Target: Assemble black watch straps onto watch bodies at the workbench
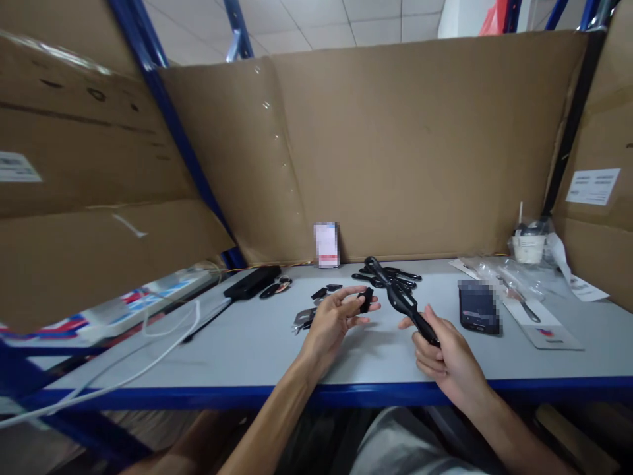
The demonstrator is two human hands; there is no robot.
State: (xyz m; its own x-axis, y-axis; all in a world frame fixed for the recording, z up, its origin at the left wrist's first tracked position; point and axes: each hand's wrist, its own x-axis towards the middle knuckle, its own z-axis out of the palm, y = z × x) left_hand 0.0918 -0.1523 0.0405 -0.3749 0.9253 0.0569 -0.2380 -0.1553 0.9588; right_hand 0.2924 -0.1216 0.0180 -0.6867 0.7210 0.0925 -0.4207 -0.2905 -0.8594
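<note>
Between thumb and fingers, my left hand (pixel 336 320) pinches a small black piece (pixel 366 300) above the middle of the table. My right hand (pixel 442 349) is wrapped round the lower end of a long black tool (pixel 401 298) with a slot in its wide middle. The tool tilts up and to the left, and its side is close to the small piece; a narrow gap shows between them. Behind it lie several similar black tools (pixel 408 274) in a pile. Left of my left hand are small black pieces (pixel 320 293) and grey metal parts (pixel 302 318).
A lit phone (pixel 326 245) leans on the cardboard wall (pixel 420 152). At the right are a dark phone (pixel 479 309), a packaged tool on a card (pixel 554 333) and a cup (pixel 529 245). A black case (pixel 252 282), white cables (pixel 168 346) and a power strip (pixel 163 293) are left.
</note>
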